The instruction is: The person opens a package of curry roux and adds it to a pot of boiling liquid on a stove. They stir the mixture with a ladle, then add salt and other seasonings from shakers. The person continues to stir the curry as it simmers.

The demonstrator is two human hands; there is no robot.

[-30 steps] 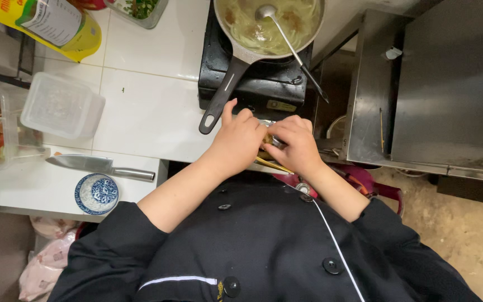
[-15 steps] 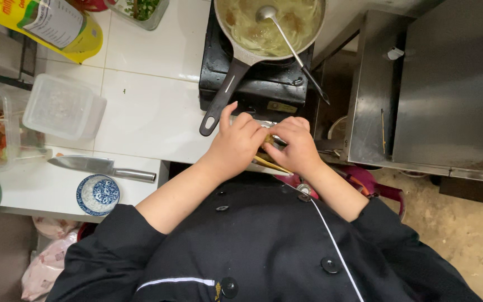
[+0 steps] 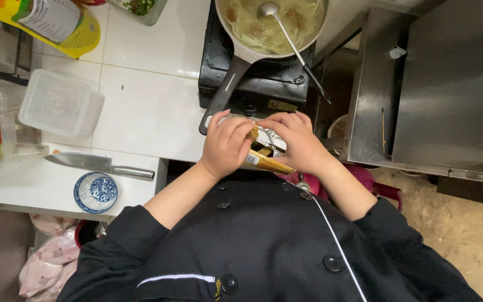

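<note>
I am looking straight down at a white tiled counter [image 3: 146, 106] with a black stove [image 3: 258, 78] at its far edge and a steel cabinet [image 3: 437, 84] to the right of it. On the stove sits a pan [image 3: 252, 33] of pale broth, its dark handle pointing back toward me, and a ladle [image 3: 286, 33] rests in it with its long handle sticking out over the right rim.

Both my hands meet just in front of the stove, at the counter's edge. My left hand [image 3: 227, 145] is curled around a small yellow packet [image 3: 266, 162], fingers bent over its upper part. My right hand [image 3: 297, 142] closes on the same packet from the other side, fingertips pressed against it near the top. The packet lies between the two palms, with its lower end poking out toward my black jacket [image 3: 264, 246]. I cannot tell whether it is torn open, as the fingers cover the top.

Well to the left, a knife [image 3: 99, 165] lies flat on the counter, blade pointing left, and a small blue-and-white dish [image 3: 96, 192] sits just below it. Farther back stand a clear plastic tub [image 3: 60, 103] turned upside down and a yellow bottle [image 3: 46, 22] lying on its side.
</note>
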